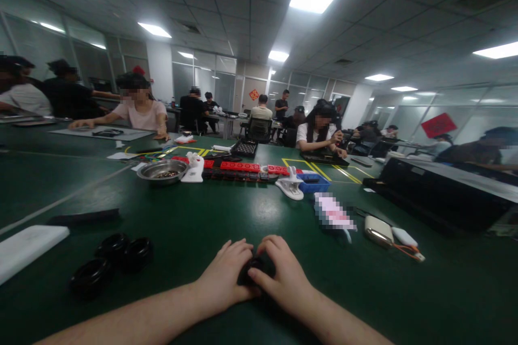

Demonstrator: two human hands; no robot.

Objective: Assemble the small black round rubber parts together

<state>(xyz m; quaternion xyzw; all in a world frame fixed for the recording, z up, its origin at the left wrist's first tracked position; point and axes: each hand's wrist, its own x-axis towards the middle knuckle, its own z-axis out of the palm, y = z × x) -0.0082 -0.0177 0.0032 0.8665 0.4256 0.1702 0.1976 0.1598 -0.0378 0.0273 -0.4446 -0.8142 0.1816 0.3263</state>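
Between the left hand [225, 275] and the right hand [286, 274], both curled inward, a black part [256, 263] is held near the table [226, 210]; whether it is resting there cannot be told. If pressed unevenly, it might be slipped sideways.

No lettering legible
Red diamond [253, 95] on the far wall [262, 86] — marks too small to read; pale packet [334, 211] on the green table [194, 210] — print lost in pixel blocks.

Smooth, glossy black rings [140, 263], plastic by their look; shiny metal bowl [156, 180]; smooth green tabletop [263, 213], softly reflective.
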